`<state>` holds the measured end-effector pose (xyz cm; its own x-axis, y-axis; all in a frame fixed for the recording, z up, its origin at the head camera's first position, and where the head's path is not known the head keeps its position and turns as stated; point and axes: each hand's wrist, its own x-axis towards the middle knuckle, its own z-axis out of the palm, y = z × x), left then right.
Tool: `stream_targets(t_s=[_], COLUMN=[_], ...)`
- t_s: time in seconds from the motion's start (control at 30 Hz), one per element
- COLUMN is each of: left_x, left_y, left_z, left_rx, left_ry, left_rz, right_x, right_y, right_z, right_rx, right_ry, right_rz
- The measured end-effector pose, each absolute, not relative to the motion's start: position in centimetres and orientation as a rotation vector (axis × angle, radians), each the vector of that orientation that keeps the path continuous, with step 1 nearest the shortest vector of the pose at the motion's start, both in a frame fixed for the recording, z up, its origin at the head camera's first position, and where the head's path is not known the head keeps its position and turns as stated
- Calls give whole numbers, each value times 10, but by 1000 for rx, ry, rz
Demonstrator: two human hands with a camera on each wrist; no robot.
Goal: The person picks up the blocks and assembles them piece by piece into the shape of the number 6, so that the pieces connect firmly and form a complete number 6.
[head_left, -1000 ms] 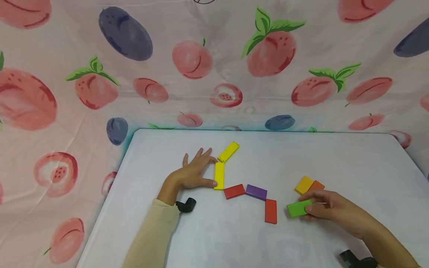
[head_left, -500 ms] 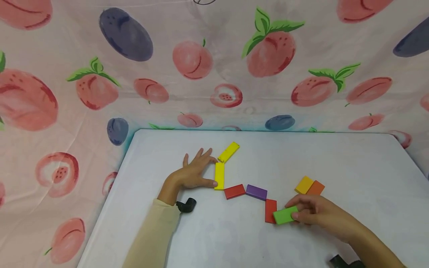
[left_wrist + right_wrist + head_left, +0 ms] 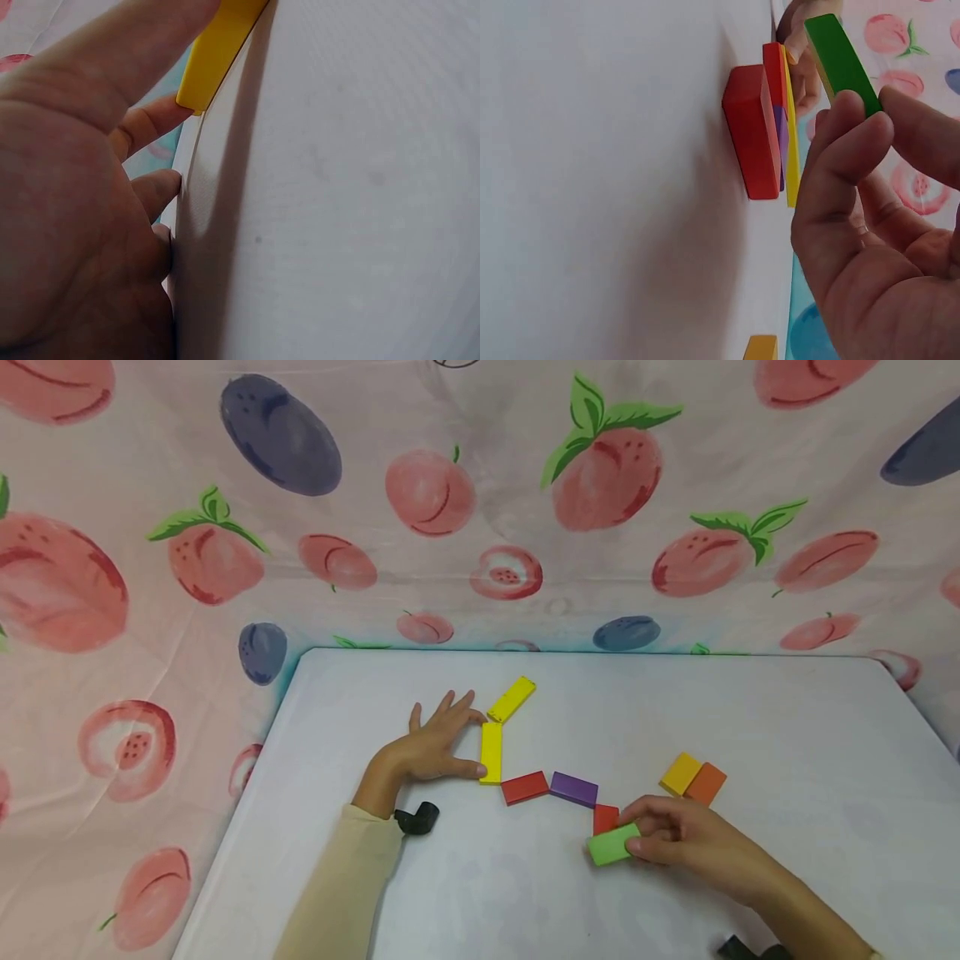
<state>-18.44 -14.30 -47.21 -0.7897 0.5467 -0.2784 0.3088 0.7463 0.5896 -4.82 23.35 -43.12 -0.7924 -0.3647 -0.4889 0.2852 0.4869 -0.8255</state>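
Thumb and index finger of my left hand (image 3: 429, 748) hold an upright-running yellow block (image 3: 491, 753) near its two ends; the other fingers are spread. In the left wrist view the index fingertip touches the end of this yellow block (image 3: 217, 56). My right hand (image 3: 697, 843) pinches a green block (image 3: 613, 845) by its right end, above a red block (image 3: 607, 817) and partly covering it. The right wrist view shows the green block (image 3: 842, 64) raised off the table, between fingertips and thumb. A second red block (image 3: 525, 788) and a purple block (image 3: 573, 789) continue the zigzag row.
A second yellow block (image 3: 512, 699) lies slanted at the row's far end. To the right, a yellow-orange block (image 3: 681, 774) and an orange block (image 3: 706, 783) lie together behind my right hand. The white table (image 3: 810, 718) meets a fruit-patterned cloth (image 3: 510, 493).
My right hand has carried the green block leftward, from beside the nearest red block to above it. The left hand and the laid blocks have stayed in place.
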Motion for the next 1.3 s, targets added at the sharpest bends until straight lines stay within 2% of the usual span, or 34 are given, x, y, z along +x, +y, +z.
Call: stream_targets(t_s=[0.57,1.13,1.3], left_x=[-184,-184,-184], left_y=[-145,-145,-145], left_z=[-473,-471,-471], left_rx=[647,658,659], left_ry=[2506,2493,2491], left_rz=[741,755,762], right_x=[-48,-46,-45], right_y=[210,196,195], right_z=[-441,-442,-442], right_rx=[-266,-519,-518], right_ry=[2133,2547,2630], right_rz=[-1400,-1056,-973])
